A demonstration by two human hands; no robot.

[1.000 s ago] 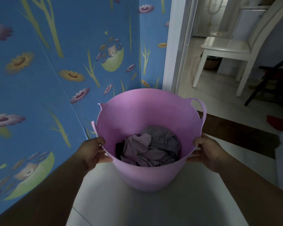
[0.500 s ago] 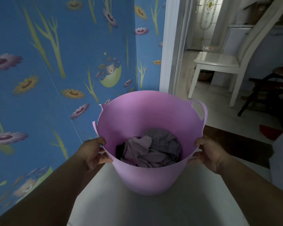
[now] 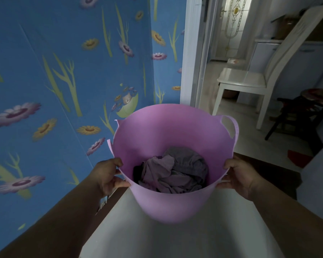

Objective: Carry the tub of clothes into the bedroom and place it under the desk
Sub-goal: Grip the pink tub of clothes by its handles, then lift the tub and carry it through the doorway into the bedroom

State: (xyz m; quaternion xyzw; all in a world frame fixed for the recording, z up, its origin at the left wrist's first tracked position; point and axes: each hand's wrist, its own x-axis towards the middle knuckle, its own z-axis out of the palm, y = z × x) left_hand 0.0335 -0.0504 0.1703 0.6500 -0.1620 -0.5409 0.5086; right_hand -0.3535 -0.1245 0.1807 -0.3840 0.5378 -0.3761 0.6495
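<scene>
- The blue wallpapered wall printed with flowers (image 3: 54,71) fills the left; a white door frame (image 3: 191,53) stands far right of it.
- A glossy white high-backed chair (image 3: 250,79) sits beyond the doorway, far right.
- The round, thin-walled pink plastic tub (image 3: 172,138) hangs mid-scene above pale floor; its rim looks flexible, and the load likely light.
- Left hand (image 3: 105,174) and right hand (image 3: 241,175) have their fingers curled, pinching the near rim at opposite sides; the far loop handle (image 3: 231,127) is unused.
- Crumpled soft grey-purple clothes (image 3: 172,170) lie at the bottom.
</scene>
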